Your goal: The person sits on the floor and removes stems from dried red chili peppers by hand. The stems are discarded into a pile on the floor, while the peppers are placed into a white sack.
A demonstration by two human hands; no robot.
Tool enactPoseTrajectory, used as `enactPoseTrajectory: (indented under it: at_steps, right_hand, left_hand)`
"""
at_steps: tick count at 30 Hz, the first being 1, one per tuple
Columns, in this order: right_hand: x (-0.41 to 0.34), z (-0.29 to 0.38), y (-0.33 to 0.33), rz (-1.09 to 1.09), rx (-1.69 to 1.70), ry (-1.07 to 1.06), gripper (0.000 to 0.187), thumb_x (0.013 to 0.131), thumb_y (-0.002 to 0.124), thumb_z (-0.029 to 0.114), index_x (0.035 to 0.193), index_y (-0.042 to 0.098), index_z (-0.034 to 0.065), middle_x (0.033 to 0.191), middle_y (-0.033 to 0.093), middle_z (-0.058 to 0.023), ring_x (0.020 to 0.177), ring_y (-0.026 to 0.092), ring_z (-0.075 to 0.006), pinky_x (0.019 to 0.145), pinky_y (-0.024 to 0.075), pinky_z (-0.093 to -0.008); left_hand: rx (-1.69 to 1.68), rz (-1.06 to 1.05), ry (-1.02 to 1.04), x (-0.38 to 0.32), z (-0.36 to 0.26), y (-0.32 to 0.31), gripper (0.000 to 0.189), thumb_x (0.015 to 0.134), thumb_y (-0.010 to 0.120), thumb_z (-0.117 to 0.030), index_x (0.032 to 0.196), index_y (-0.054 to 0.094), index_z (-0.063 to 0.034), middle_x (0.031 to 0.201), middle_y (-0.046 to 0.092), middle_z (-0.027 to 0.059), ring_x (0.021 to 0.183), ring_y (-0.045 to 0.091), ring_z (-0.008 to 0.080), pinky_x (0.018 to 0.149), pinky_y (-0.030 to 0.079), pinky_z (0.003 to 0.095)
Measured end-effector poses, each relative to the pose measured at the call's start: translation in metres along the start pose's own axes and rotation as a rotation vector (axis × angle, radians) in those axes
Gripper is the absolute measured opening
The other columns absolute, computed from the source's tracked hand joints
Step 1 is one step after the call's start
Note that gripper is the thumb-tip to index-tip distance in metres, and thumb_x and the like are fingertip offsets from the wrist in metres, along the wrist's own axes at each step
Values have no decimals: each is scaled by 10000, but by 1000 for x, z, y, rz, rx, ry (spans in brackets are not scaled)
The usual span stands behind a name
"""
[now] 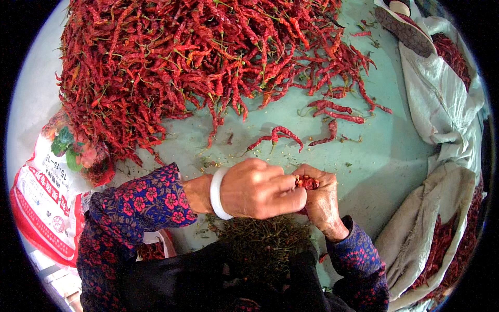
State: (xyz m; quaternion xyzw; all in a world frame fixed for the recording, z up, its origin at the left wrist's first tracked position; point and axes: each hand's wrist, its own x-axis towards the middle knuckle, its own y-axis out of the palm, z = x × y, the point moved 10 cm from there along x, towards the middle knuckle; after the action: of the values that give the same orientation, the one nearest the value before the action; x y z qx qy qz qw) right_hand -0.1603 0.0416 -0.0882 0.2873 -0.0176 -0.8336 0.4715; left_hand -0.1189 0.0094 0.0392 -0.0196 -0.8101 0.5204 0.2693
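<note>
My right hand (321, 195) is closed around a small bunch of dried red chillies (308, 182), whose ends show at the top of the fist. My left hand (261, 191), with a white bangle at its wrist, is slightly blurred. Its fingers reach across to the bunch and touch it or the right hand; what its fingertips pinch is hidden. Just beyond both hands, a few loose chillies (280, 134) lie on the pale green surface (374, 167). Below the hands, a heap of thin greenish-brown stems (269, 241) lies close to my body.
A large pile of dried red chillies (187, 58) spreads across the far side. On the left stands a red-and-white printed sack (46, 202). Along the right are a white woven sack (440, 89) and an open beige sack (417, 218), both with chillies. A person's shoe (405, 31) is at upper right.
</note>
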Motion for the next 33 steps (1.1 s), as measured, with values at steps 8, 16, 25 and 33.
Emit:
enactPoseTrajectory:
  at_steps: [8, 16, 25, 33]
  right_hand:
    - [-12, -49, 9, 36, 360, 238, 86, 701, 538, -58, 749, 567, 7, 643, 581, -18, 560, 516, -69, 493, 410, -208]
    - [-27, -1, 8, 183, -4, -52, 118, 665, 615, -76, 718, 607, 28, 653, 584, -5, 572, 513, -63, 490, 394, -225]
    - [-3, -12, -27, 90, 667, 72, 254, 714, 716, 95, 871, 536, 9, 615, 515, 0, 523, 502, -95, 499, 448, -243]
    - [-34, 20, -1, 128, -1140, -662, 191, 603, 595, 15, 739, 468, 56, 677, 459, -85, 682, 521, -262, 631, 451, -386]
  left_hand:
    - [97, 131, 185, -15, -25, 25, 154, 681, 576, -139, 803, 499, -87, 588, 420, -26, 490, 431, 96, 386, 305, 238]
    - [-1621, 119, -1054, -32, 16, 49, 173, 819, 576, -27, 930, 453, -75, 686, 501, -3, 555, 452, 50, 498, 363, 205]
    - [-1298, 522, -677, -60, -10, 77, 195, 835, 564, -198, 952, 471, -72, 676, 491, 32, 586, 517, 162, 513, 423, 291]
    - [-250, 421, -816, -82, 99, 88, 397, 822, 544, -414, 729, 536, -29, 585, 532, 170, 564, 545, 361, 506, 416, 453]
